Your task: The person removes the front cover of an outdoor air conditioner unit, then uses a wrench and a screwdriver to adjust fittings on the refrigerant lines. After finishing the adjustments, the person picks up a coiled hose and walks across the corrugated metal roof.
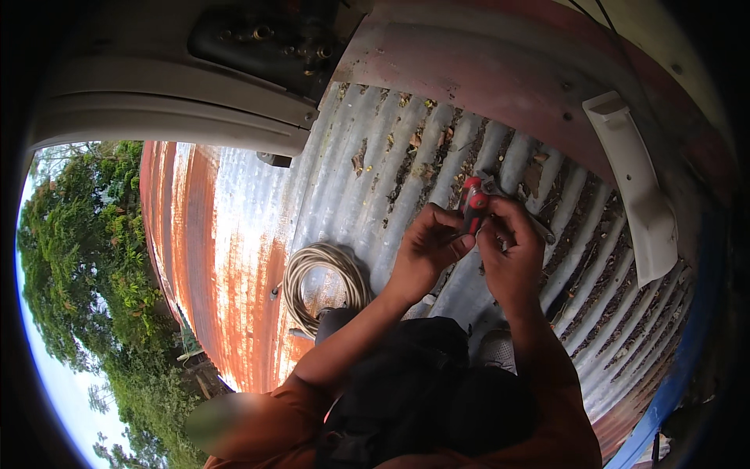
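Note:
Both my hands are raised together over the corrugated metal roof. Between them is a small red-and-black hand tool [473,205], its exact kind not clear. My left hand [430,244] pinches its near left side with thumb and fingers. From the right, my right hand [512,246] grips the same tool with bent fingers. A greyish metal piece [491,185] shows just beyond the tool; I cannot tell whether it is joined to it. Past my right knuckles, a shiny metal end [544,230] sticks out, mostly hidden by the hand.
A coiled beige hose or cable [324,283] lies left of my left forearm. Brass fittings [262,32] sit in a dark recess of a grey unit at the upper left. A long pale cover [634,187] rests at the right. Dry leaves fill the roof's grooves [422,168].

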Demonstrator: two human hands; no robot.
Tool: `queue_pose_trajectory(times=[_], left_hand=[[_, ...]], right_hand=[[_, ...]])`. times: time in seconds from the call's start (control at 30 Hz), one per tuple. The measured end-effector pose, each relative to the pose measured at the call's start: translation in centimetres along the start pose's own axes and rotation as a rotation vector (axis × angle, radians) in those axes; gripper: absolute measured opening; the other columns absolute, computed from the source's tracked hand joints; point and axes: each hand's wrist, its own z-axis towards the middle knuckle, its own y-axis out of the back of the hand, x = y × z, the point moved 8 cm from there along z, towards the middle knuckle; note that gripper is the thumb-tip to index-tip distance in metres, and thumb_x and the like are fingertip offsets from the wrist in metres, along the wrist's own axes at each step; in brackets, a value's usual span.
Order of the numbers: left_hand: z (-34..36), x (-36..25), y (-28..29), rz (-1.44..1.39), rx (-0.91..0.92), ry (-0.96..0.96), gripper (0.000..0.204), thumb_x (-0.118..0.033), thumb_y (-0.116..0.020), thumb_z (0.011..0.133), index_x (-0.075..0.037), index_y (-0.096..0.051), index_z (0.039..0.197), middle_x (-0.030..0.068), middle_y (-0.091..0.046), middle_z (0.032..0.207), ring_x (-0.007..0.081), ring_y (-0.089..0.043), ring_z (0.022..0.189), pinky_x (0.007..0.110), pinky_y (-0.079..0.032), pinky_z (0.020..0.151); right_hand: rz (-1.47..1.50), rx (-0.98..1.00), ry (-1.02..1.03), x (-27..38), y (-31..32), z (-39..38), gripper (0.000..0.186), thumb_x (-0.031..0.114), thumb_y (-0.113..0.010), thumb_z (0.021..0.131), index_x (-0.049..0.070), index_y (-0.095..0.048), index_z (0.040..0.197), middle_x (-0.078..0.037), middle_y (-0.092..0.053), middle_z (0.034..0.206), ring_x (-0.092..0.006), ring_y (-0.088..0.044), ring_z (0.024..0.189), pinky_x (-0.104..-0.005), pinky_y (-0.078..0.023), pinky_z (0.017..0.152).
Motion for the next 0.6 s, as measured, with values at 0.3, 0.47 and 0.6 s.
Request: queue_pose_trajectory(times=[0.3, 0.47, 0.6], left_hand=[[0.4, -2.3, 0.9, -0.100, -0.005, 0.055, 0.068, -0.019, -0.071, 0.108, -0.007, -0.035, 0.165, 0.0139, -0.063, 0.138, 0.0252, -0.063, 0.129, 0.047, -0.050, 0.114], [1.1, -2.7, 1.0, -0.040, 0.016, 0.061, 0.065, -0.017, -0.074, 0.109, -0.006, -0.040, 0.164, 0.0081, -0.064, 0.136, 0.0205, -0.065, 0.126, 0.039, -0.054, 0.109], [0.6, -3.7, 0.2, 0.060, 0.046, -0.073, 0.067, -0.012, -0.079, 0.104, -0.002, -0.046, 0.162, 0.0114, -0.068, 0.138, 0.0215, -0.068, 0.127, 0.039, -0.055, 0.109]], right_hand=[[-0.046, 0.110, 0.222, 1.8, -1.9, 0.9, 0.053, -0.006, -0.067, 0.102, 0.003, -0.058, 0.154, -0.013, -0.077, 0.112, -0.0222, -0.078, 0.102, -0.0379, -0.062, 0.089], [0.028, 0.087, 0.176, 1.1, -2.0, 0.9, 0.047, -0.006, -0.066, 0.104, 0.002, -0.060, 0.150, -0.011, -0.075, 0.114, -0.0193, -0.076, 0.103, -0.0341, -0.060, 0.091], [0.375, 0.119, -0.147, -2.8, -1.3, 1.2, 0.032, 0.000, -0.060, 0.109, -0.001, -0.067, 0.141, -0.008, -0.075, 0.117, -0.0121, -0.072, 0.105, -0.0305, -0.058, 0.092]])
